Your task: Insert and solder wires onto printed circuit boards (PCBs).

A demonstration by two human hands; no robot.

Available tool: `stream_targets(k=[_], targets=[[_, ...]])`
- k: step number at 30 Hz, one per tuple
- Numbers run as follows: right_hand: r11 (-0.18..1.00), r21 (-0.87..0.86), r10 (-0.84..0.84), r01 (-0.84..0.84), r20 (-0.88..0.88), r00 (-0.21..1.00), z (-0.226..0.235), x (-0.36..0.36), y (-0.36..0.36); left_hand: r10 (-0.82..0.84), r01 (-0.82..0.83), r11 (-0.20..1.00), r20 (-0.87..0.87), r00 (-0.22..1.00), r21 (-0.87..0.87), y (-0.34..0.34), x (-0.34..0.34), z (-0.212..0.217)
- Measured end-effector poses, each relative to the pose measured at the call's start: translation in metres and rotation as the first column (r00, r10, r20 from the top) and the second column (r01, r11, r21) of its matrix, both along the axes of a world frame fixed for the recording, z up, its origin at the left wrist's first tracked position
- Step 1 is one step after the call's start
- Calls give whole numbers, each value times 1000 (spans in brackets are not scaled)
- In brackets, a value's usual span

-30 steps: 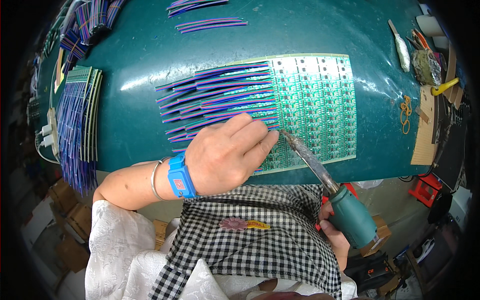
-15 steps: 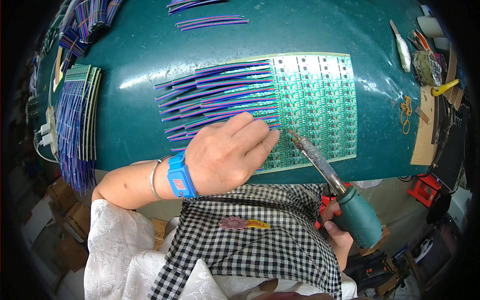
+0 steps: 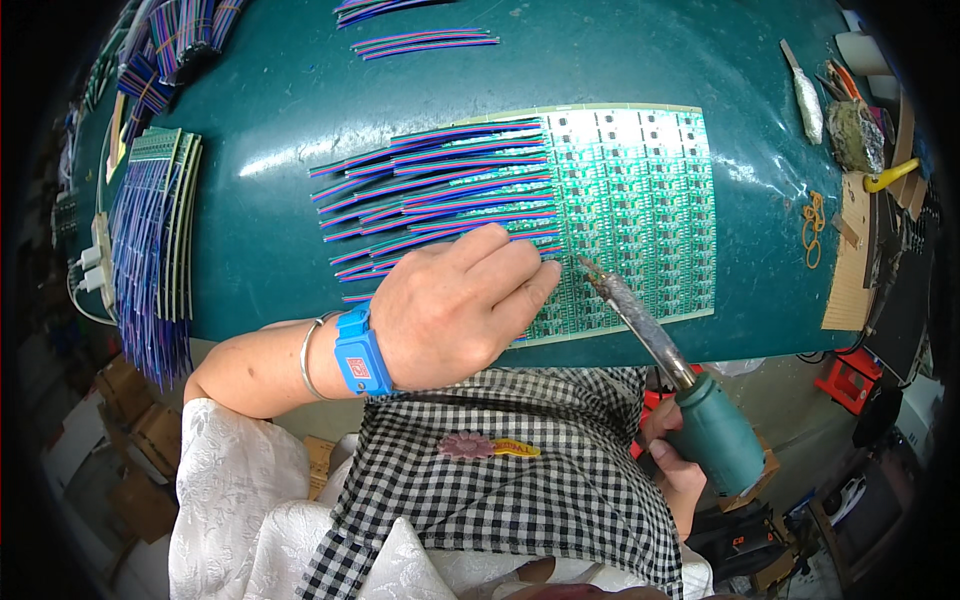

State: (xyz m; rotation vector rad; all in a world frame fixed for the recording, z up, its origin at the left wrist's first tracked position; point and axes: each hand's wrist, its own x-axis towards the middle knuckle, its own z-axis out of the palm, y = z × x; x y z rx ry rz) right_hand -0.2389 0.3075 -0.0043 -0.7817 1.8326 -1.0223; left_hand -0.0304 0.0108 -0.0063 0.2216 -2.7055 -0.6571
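Note:
A green circuit board panel (image 3: 635,215) lies on the table, its cells set in rows. Flat multicoloured ribbon wires (image 3: 430,185) stretch leftward from its middle column, stacked one below another. Over the lower wires is my left hand (image 3: 455,300), fingers pinched together at the end of a wire by the board; the fingertips partly hide what they grip. A blue strap and a metal bangle circle that wrist. My right hand (image 3: 678,475) grips the green handle of a soldering iron (image 3: 715,430). Its tip points at the board just right of my left fingertips.
Wired boards (image 3: 155,240) are stacked at the left, below bundled wires (image 3: 185,40). Loose ribbon wires (image 3: 425,43) lie at the back. On the right are rubber bands (image 3: 812,230), a cardboard piece (image 3: 850,260), a yellow-handled tool (image 3: 890,176) and a wrapped blade (image 3: 805,105).
Both hands stay almost in place. The soldering iron's tip has barely shifted beside my left fingertips.

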Motion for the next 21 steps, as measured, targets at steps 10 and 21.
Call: stream_targets(k=[10, 21], targets=[[1000, 1, -20, 20, -37, 999, -1, 4, 1, -3, 2, 1000, -12, 1000, -19, 2, 1, -2], [1000, 5, 23, -24, 126, 992, -7, -11, 23, -25, 23, 996, -22, 999, -86, 1, -1, 0]])
